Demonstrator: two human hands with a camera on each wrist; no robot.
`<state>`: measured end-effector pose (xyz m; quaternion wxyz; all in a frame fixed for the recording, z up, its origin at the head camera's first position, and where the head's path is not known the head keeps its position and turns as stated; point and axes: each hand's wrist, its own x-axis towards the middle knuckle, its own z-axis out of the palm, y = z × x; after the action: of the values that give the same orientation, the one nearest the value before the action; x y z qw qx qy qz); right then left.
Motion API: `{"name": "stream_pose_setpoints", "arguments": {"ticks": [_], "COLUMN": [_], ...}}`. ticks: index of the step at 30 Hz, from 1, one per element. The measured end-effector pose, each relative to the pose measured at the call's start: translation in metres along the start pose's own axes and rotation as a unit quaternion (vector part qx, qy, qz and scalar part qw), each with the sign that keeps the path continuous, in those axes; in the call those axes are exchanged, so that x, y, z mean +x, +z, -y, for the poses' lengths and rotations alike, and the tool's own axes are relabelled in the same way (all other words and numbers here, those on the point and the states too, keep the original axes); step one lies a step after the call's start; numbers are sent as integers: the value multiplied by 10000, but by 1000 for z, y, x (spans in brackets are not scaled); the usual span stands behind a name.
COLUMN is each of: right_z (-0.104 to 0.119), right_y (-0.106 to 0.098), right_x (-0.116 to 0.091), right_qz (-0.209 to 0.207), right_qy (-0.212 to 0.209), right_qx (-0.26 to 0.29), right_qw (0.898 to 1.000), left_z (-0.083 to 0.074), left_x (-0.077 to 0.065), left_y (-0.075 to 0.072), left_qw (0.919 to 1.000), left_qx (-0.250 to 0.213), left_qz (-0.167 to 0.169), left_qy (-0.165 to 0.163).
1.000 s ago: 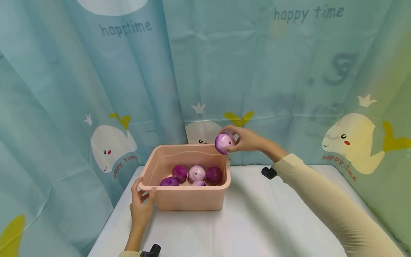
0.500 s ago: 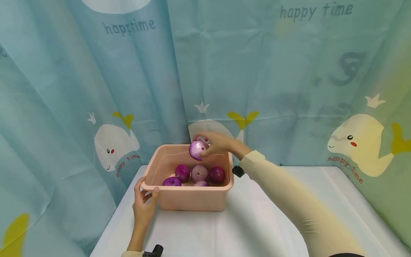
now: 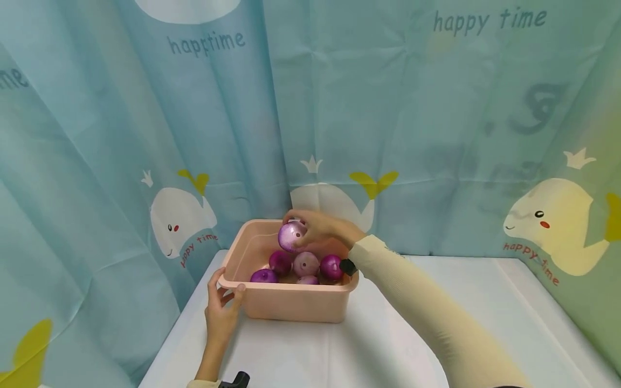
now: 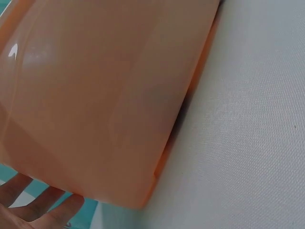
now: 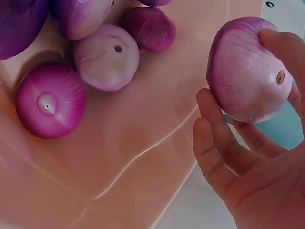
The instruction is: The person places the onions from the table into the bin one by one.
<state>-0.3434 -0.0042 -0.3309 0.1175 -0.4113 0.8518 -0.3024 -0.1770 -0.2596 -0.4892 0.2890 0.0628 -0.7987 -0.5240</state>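
A pink plastic bin (image 3: 296,303) stands on the white table. My left hand (image 3: 222,315) grips its near left corner, thumb on the front and fingers along the side; in the left wrist view those fingertips (image 4: 71,206) touch the bin's edge. Pinched between the thumb and fingers of my right hand (image 3: 320,229) is a pale purple onion (image 3: 292,236), above the bin's inside near the back rim. Below it in the bin lie several red onions, among them a dark one (image 3: 280,263), a paler one (image 3: 306,264) and one by the right wall (image 3: 332,266).
White cloth (image 3: 402,334) covers the table around the bin. Close behind hangs a blue-green curtain (image 3: 427,118) printed with whales, and it also runs along both sides. My right forearm (image 3: 412,302) reaches across the bin's right end.
My right hand has carried the pale onion left and down, from over the bin's right back corner to above its inside. My left hand keeps its hold on the corner. The view has shifted slightly.
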Motion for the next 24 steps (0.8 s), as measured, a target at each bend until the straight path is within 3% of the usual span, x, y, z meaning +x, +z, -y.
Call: {"name": "stream_pose_setpoints", "arguments": {"ticks": [6,13,24], "right_z": [-3,-3,-5], "right_y": [2,1,-5], "right_x": [-1,-2,-7], "right_qz": [23,313,353], "right_qy": [121,323,-123], "right_qx": [26,-382,-276], "right_qw": [9999,9983,9989], "left_z": [-3,-4,-6], "left_x": [-1,-3,-1], "left_y": [1,-1,-1], "left_qw": [10000,10000,10000], "left_qx": [-13,-75,31], "left_qz": [2,-17,21], "left_qy": [-17,6,18]}}
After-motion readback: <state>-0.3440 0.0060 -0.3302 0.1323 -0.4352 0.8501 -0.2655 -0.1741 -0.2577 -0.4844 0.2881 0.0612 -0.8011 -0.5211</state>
